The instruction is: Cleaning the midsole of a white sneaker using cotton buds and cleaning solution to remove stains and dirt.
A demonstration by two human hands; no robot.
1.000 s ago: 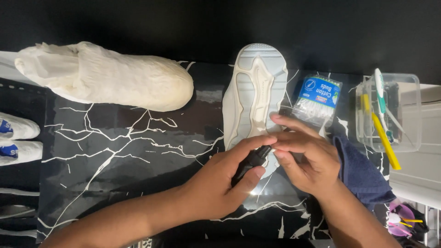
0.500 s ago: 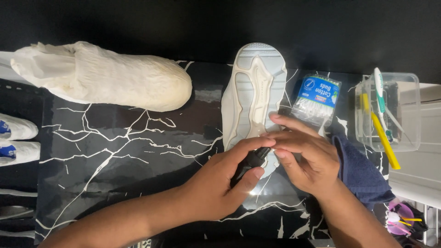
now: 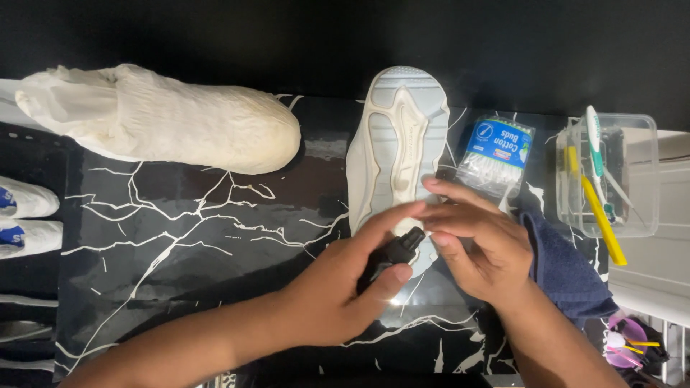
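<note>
On the black marble-patterned bench (image 3: 180,237) lies a white stuffed shoe upper (image 3: 165,129), well apart from the hands. A pale shoe sole (image 3: 399,136) lies tread up, its near end under both hands. The left hand (image 3: 338,294) is closed around a small black bottle (image 3: 394,253). The right hand (image 3: 478,241) rests half-curled on the sole, its fingertips beside the bottle top.

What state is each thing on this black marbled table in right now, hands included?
Left hand: gripping a small black bottle.
Right hand: fingers at the bottle's top.
Shoe: sole up.
White sock-like shoe: lying on its side.
Cotton bud pack: flat, closed.
Clear tub: open, brushes inside.
Blue cloth: crumpled.
</note>
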